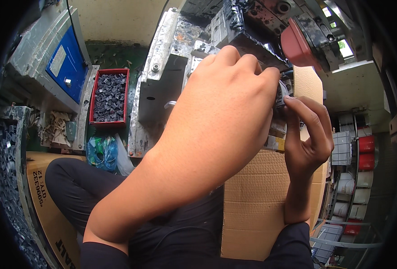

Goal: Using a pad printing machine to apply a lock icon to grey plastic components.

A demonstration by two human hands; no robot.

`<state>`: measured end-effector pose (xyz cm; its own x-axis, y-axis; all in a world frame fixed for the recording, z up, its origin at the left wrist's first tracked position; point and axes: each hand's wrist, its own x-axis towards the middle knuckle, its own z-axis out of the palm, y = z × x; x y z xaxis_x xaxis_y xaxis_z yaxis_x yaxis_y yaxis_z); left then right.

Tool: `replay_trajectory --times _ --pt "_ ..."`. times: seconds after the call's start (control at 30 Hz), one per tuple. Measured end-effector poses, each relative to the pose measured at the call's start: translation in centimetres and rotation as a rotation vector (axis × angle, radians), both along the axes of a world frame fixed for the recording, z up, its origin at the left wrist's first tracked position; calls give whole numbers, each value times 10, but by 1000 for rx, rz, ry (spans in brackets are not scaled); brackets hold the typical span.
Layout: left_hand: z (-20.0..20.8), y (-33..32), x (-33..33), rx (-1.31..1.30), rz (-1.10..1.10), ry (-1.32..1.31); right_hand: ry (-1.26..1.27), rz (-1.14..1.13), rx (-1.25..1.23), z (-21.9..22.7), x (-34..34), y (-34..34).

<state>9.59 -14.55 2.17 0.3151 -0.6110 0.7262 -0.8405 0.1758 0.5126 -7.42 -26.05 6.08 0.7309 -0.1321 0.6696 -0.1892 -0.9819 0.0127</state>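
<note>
My left hand [234, 94] reaches far across the middle, its back toward me and its knuckles bent. Its fingertips are hidden behind the hand, so what they grip cannot be made out. My right hand [308, 134] is beside it on the right, thumb and forefinger brought together at a small dark part [280, 93]. This part shows only as a curved dark edge between the two hands; its kind is not clear. Just beyond both hands stands a paint-spattered metal machine [169, 74], and a dull red block [297, 42] is mounted on its upper right.
A red tray [127, 96] of small dark parts sits on the green floor at left, near a blue-panelled cabinet [68, 65]. Clear and blue plastic bags [102, 152] lie below it. Flattened cardboard [254, 201] spreads at my right; a rack with containers [362, 179] stands far right.
</note>
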Motion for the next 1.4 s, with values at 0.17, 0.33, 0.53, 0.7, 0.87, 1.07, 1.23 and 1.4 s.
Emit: replay_trajectory --times 0.17,0.33,0.53,0.7,0.87,1.07,1.23,1.4 --pt "5 6 1 107 -30 23 71 -22 16 5 1 6" --pt "4 4 0 91 -27 1 170 -56 33 7 -5 23" --pt "1 2 0 97 -11 3 319 -102 85 6 -19 41" --pt "-1 -1 -1 -5 0 3 324 -101 104 5 -22 41" --pt "6 5 1 137 -15 21 313 -142 157 5 -22 44" --pt "5 4 0 122 -9 47 306 -142 177 4 -21 43" --pt "4 3 -1 102 19 68 341 -115 120 9 -20 42" --pt "4 2 -1 94 29 55 337 -117 135 9 -21 42"
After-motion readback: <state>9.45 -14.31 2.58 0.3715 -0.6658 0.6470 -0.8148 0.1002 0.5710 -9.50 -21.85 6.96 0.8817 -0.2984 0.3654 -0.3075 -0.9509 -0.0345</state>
